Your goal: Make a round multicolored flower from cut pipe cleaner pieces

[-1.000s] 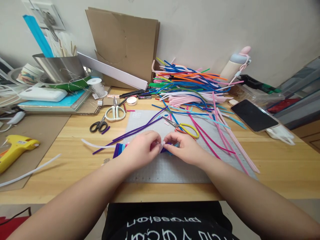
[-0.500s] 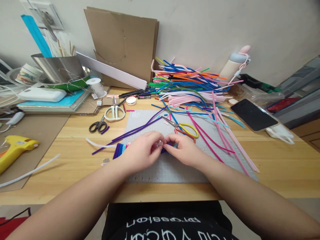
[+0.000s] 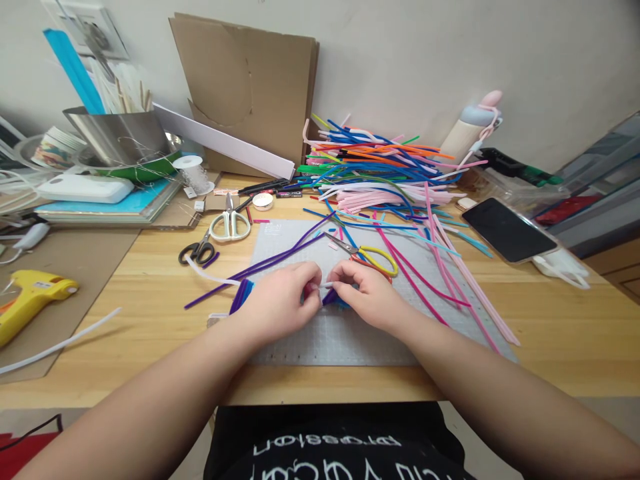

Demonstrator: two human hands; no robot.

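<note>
Over the grey cutting mat [image 3: 350, 340], my left hand [image 3: 287, 297] is closed around a bundle of purple and blue pipe cleaners [image 3: 242, 295], mostly hidden under the palm. A white pipe cleaner [image 3: 215, 277] sticks out leftward from that bundle. Its short white end shows between the two hands. My right hand [image 3: 367, 293] pinches this white end between thumb and forefinger. Below the right fingers, a purple piece [image 3: 329, 296] shows in part. Just behind the right hand lie yellow-and-orange-handled scissors [image 3: 373, 259].
Loose purple pipe cleaners [image 3: 280, 257] and pink ones [image 3: 410, 270] lie around the hands. A colourful pipe cleaner pile [image 3: 385, 167] is at the back. White-handled scissors [image 3: 230, 227] and black-handled scissors [image 3: 197, 252] rest left, beyond a yellow glue gun [image 3: 40, 293]. A phone [image 3: 510, 229] lies right.
My hands have drawn slightly apart, exposing the white end between them. The white pipe cleaner's left tail has swung up toward the black-handled scissors, and the bundle has turned a little.
</note>
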